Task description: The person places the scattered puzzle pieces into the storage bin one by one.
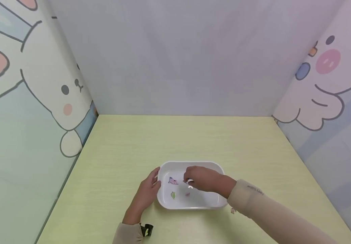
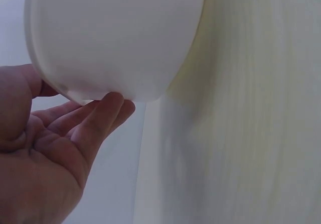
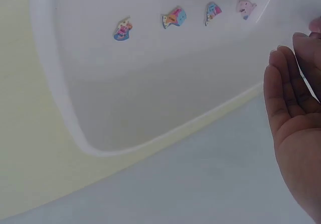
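Observation:
A white plastic tub with rounded corners sits on the table. My left hand grips its left end; in the left wrist view the thumb is at the rim and the fingers are bent against the outside wall. My right hand is over the inside of the tub, fingers pointing down and thumb close to the fingertips. I cannot tell whether it pinches a small piece. Small colourful cutouts lie on the tub's floor, among them a pink one, a green one and a blue-and-orange one.
Another small cutout lies on the yellow table outside the tub, beside the right sleeve. A black strap is on the left wrist. Printed cartoon walls stand at both sides, with a plain pale wall behind.

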A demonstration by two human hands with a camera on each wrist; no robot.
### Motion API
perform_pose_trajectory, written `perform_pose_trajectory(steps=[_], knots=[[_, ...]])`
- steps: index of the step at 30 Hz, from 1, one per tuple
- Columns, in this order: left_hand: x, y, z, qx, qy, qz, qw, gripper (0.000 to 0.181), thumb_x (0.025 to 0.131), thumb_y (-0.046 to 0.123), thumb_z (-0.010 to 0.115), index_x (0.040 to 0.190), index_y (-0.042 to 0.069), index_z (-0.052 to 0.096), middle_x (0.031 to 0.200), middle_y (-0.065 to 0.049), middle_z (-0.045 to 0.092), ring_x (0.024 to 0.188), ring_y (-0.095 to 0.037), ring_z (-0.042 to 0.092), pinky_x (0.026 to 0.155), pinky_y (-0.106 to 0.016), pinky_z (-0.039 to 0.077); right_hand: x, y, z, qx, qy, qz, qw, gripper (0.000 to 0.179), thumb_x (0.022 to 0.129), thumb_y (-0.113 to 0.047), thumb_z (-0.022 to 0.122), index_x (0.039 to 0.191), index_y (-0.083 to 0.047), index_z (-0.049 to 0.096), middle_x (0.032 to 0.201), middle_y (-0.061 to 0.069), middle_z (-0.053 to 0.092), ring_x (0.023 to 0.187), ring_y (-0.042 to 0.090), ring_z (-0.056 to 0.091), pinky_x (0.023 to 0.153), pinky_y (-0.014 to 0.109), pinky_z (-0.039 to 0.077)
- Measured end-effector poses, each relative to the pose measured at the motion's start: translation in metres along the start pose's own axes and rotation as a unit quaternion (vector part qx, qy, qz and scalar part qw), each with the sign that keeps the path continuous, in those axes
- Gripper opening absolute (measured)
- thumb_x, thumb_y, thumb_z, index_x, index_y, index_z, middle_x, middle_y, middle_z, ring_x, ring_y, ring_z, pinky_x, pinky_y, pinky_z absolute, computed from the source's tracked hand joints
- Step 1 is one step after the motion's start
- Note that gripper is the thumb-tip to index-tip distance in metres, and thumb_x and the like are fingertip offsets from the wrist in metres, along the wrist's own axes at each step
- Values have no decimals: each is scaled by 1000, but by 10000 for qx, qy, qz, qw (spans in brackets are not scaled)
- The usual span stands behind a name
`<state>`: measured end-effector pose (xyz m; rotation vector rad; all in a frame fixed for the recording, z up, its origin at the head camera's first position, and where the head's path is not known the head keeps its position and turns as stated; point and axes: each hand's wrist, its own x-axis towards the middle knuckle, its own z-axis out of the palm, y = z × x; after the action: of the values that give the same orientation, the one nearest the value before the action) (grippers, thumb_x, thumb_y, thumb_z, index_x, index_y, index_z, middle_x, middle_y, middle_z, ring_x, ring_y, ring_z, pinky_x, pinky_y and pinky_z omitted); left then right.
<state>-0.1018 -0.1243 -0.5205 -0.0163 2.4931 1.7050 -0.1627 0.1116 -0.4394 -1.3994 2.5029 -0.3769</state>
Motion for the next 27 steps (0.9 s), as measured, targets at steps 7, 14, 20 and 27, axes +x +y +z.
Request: perform_pose_trajectory(steps=[7,14,20,27], knots=[[1,1,-1,-5,30,22,10000,52,100,9,48,150,5,35,149,-18,40,126,-37,49,95,-45,48,-14,5,-14,188,327,207,9991,10,87,-2,70,95,-8,71,91,-3,62,82,10,59,73,25,52],[1,4,-1,5,69,-16,10000,52,100,10,48,150,5,35,149,-18,40,126,-37,49,95,-46,48,-35,7,-28,633,606,556,9946,12,89,-2,69,98,-9,70,97,-3,62,87,12,59,76,28,52],[1,4,-2,4,54,-28,10000,52,100,10,48,150,5,35,149,-18,40,126,-37,49,96,-46,47,-54,12,-33,713,915,744,9905,13,88,-1,69,98,-10,69,97,-5,61,89,13,60,78,31,53],[1,2,-1,-31,-3,-58,10000,52,100,10,48,151,6,35,150,-18,39,127,-37,48,97,-46,46,-72,15,-32,725,1323,953,9840,14,86,0,71,96,-9,69,94,-6,61,87,14,62,78,34,55]])
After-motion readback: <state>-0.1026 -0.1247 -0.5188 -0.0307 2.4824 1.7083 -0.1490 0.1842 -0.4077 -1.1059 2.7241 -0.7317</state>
